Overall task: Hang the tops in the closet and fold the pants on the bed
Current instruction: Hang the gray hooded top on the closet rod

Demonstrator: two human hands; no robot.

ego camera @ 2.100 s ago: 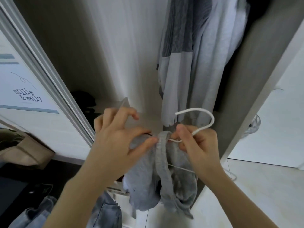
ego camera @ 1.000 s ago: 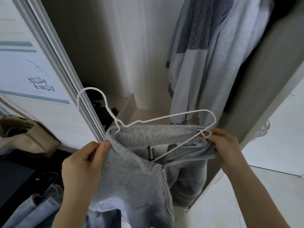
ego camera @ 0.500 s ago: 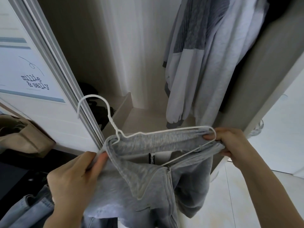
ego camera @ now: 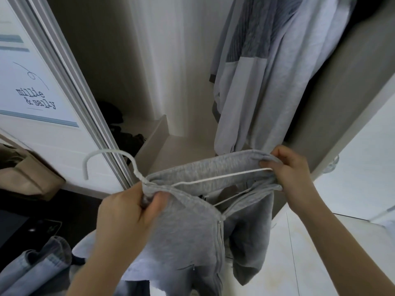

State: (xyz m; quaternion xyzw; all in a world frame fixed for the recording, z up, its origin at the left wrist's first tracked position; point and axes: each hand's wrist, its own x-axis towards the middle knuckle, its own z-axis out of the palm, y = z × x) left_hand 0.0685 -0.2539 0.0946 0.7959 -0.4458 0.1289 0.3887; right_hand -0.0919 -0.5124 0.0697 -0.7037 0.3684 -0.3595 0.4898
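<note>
Head view, your left hand (ego camera: 128,212) pinched the grey zip top (ego camera: 192,227) by the white hanger (ego camera: 132,165), your right hand (ego camera: 288,169) gripped its far shoulder.

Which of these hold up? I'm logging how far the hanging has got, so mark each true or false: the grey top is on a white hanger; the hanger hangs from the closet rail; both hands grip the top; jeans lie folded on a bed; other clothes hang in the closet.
1. The grey top is on a white hanger. True.
2. The hanger hangs from the closet rail. False: its hook is free in the air, no rail in view.
3. The left hand and right hand both grip the top. True.
4. Jeans lie folded on a bed. False: they lie rumpled; no bed shows.
5. Pale grey clothes hang in the closet. True.
</note>
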